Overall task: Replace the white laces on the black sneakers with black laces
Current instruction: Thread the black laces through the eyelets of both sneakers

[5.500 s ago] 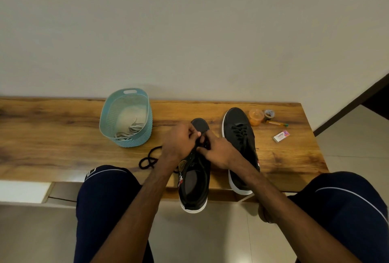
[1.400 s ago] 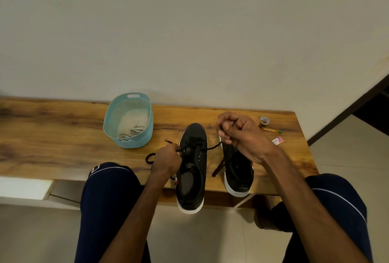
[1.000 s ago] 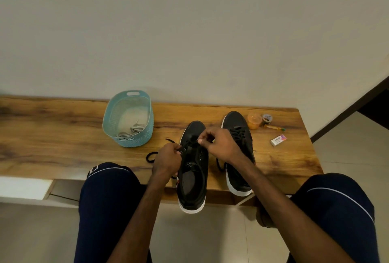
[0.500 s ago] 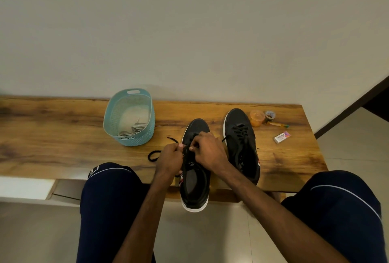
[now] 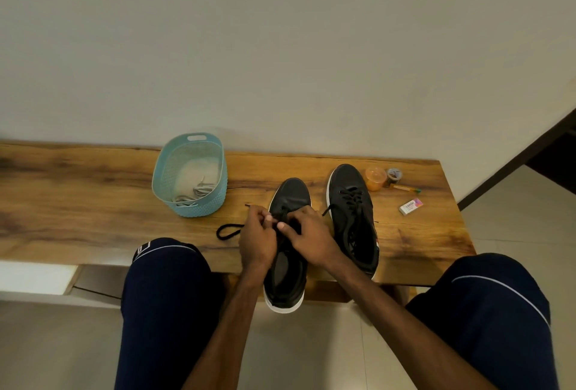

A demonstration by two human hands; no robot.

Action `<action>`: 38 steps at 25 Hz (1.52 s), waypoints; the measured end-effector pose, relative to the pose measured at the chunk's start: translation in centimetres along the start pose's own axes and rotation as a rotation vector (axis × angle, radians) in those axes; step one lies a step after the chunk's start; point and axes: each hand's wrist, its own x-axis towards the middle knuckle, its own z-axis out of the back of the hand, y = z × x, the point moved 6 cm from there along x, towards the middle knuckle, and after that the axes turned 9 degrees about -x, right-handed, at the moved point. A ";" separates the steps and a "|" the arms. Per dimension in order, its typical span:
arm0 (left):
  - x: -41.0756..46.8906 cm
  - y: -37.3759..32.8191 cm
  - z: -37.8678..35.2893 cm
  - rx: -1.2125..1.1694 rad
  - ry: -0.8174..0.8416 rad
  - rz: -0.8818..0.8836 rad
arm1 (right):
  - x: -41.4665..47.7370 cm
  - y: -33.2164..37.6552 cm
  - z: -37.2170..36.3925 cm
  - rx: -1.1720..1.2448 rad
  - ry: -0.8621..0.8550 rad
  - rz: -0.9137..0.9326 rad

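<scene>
Two black sneakers with white soles stand on the wooden bench (image 5: 93,202). The left sneaker (image 5: 288,265) overhangs the bench's front edge; the right sneaker (image 5: 353,215) beside it carries black laces. My left hand (image 5: 257,236) and my right hand (image 5: 307,233) meet over the left sneaker's eyelets, each pinching the black lace (image 5: 229,230). One slack end of that lace loops on the bench left of my left hand. White laces (image 5: 196,191) lie in the teal basket (image 5: 162,171). My fingers hide the eyelets.
A small orange jar (image 5: 375,177), a little round tin (image 5: 394,175), a pen (image 5: 405,189) and a white eraser box (image 5: 410,206) lie at the bench's right end. A wall rises right behind the bench. My knees flank the sneaker below.
My right hand pulled the lace up and to the right, then came back down to the left sneaker's eyelets. My left hand stayed at the sneaker's left side throughout.
</scene>
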 end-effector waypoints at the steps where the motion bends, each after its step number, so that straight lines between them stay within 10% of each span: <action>1: 0.0 0.0 0.5 -0.205 -0.035 0.061 | -0.2 -0.3 0.2 -0.028 -0.031 -0.007; 6: 1.7 -1.4 3.7 -1.152 -0.185 0.192 | -1.0 -1.4 1.3 0.031 -0.170 -0.032; 8: 1.8 -1.7 4.1 -0.787 -0.144 0.132 | -1.2 -1.5 1.1 0.050 -0.200 -0.029; 11: 0.5 -1.2 1.2 0.364 0.151 -0.124 | -1.6 -1.4 0.8 0.068 -0.247 -0.018; 14: 0.0 -0.2 0.6 0.636 0.199 -0.110 | -1.9 -1.6 0.7 0.099 -0.280 -0.018; 22: 1.2 -6.0 5.4 -1.195 0.209 -0.006 | -1.7 -1.7 0.7 0.073 -0.307 -0.005; 27: 0.6 -2.9 2.4 0.333 0.226 -0.165 | -1.8 -1.6 0.6 0.080 -0.301 -0.013; 30: -0.2 -0.5 0.5 0.687 0.291 -0.157 | -2.0 -1.7 0.6 0.080 -0.305 -0.011; 38: 0.6 -4.5 4.8 -0.476 0.081 -0.032 | -1.6 -1.8 0.7 0.093 -0.282 -0.034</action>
